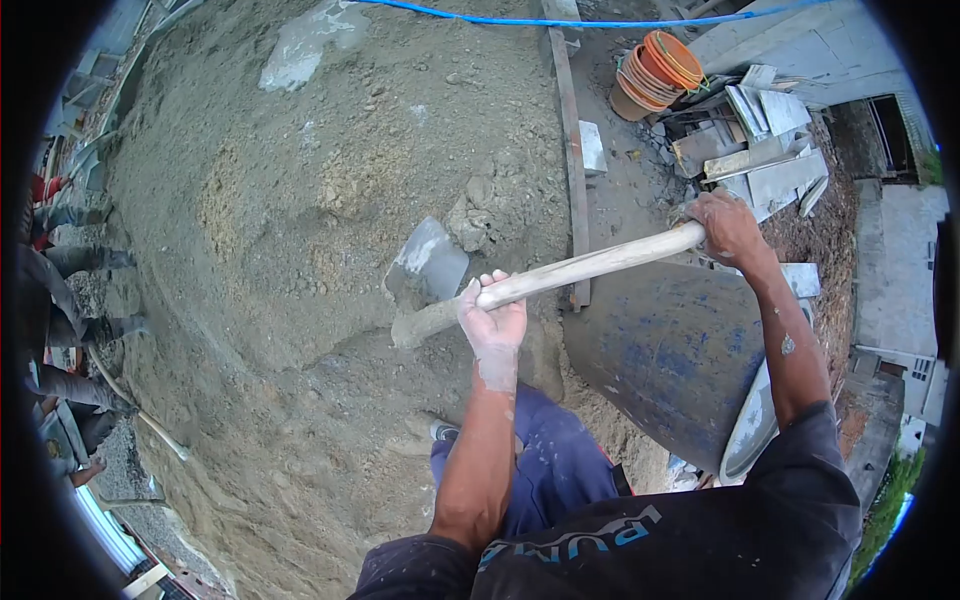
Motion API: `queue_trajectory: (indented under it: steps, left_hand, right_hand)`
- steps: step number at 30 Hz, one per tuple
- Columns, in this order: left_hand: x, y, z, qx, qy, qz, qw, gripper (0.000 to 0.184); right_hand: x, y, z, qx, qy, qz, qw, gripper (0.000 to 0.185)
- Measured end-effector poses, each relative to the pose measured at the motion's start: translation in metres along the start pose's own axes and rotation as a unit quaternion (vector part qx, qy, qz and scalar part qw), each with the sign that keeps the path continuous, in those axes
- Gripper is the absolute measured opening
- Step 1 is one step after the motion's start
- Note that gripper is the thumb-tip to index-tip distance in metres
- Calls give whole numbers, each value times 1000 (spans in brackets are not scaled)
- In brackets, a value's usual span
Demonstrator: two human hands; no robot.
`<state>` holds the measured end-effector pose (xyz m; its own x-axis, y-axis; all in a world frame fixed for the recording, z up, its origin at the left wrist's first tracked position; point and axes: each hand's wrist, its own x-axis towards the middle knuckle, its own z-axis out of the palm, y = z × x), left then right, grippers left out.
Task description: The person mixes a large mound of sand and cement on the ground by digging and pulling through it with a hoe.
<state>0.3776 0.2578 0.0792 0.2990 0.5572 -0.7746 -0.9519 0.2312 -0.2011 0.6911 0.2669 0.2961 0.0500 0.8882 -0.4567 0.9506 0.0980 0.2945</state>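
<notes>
outdoor yard, rough ground under a big grey sand-like pile. left hand: palm up, fingers curled round the mid-shaft of a long-handled tool, skin coated in grey. right hand: clenched over the shaft's far end, beyond the pile's right edge. metal blade is over the pile, right of its middle; can't tell if it's a hoe or shovel, or how deep it sits. clumpy wet lump on the pile just beyond the blade. progress, my read: partway. most of the pile looks fairly even grey, but tan gritty patches and a pale wet patch at the pile's far side look unblended. wooden board edges the pile's right; big drum off its near right, orange buckets and broken slabs past the board. other people's legs by the pile's left edge.
</notes>
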Motion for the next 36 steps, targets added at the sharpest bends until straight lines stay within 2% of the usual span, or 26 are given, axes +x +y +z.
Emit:
queue_trajectory:
  steps: [1, 3, 4, 6, 7, 8, 12, 15, 18, 20, 22, 24, 26, 28, 29, 30, 32, 34, 36]
  left_hand:
    - [-7, 18, -4, 7, 6, 19, 1000, 5]
    - [-17, 73, -40, 44, -3, 38, 998, 8]
    - [-26, 106, -59, 46, 46, 59, 996, 8]
    - [-39, 181, -115, 56, 111, 103, 987, 5]
    - [-51, 219, -144, 75, 134, 142, 978, 6]
    - [-73, 249, -156, 68, 181, 173, 966, 12]
    - [-146, 406, -248, 49, 301, 216, 928, 20]
    - [-215, 514, -308, 75, 302, 281, 908, 22]
    - [-274, 597, -313, 75, 298, 353, 884, 22]
    - [-289, 650, -326, 86, 310, 393, 861, 22]
    - [-287, 676, -327, 93, 315, 391, 859, 23]
    - [-264, 687, -331, 92, 304, 379, 869, 25]
    - [-224, 666, -318, 87, 335, 366, 864, 28]
    - [-176, 636, -307, 38, 290, 289, 912, 29]
    - [-147, 626, -305, 54, 311, 276, 908, 27]
    - [-119, 615, -305, 71, 293, 242, 922, 26]
    - [-65, 569, -291, 96, 256, 115, 955, 19]
    - [-32, 524, -260, 124, 239, 34, 962, 16]
    - [-21, 525, -253, 40, 188, 13, 981, 14]
  right_hand:
    - [3, -13, 23, 4, 43, -19, 999, 30]
    - [15, -48, 87, 50, 53, -99, 992, 24]
    - [15, -89, 88, 84, -5, -93, 992, 23]
    - [12, -170, 113, 119, -62, -143, 981, 23]
    - [9, -216, 111, 127, -135, -143, 972, 20]
    - [6, -260, 122, 160, -181, -172, 955, 21]
    - [-36, -440, 129, 240, -319, -240, 885, 25]
    - [-69, -557, 88, 271, -363, -336, 826, 28]
    - [-92, -672, 67, 298, -346, -370, 809, 29]
    - [-94, -757, 82, 307, -355, -368, 802, 26]
    - [-85, -813, 54, 310, -268, -412, 814, 26]
    - [-77, -880, 76, 336, -162, -424, 826, 26]
    - [-55, -918, 71, 323, -154, -396, 846, 24]
    - [-25, -932, 77, 300, -173, -340, 874, 22]
    - [-11, -926, 83, 290, -173, -322, 885, 23]
    - [1, -909, 90, 279, -176, -298, 896, 23]
    - [20, -858, 85, 241, -227, -199, 922, 25]
    - [37, -811, 67, 213, -274, -142, 927, 27]
    - [58, -804, 42, 182, -285, -170, 926, 27]
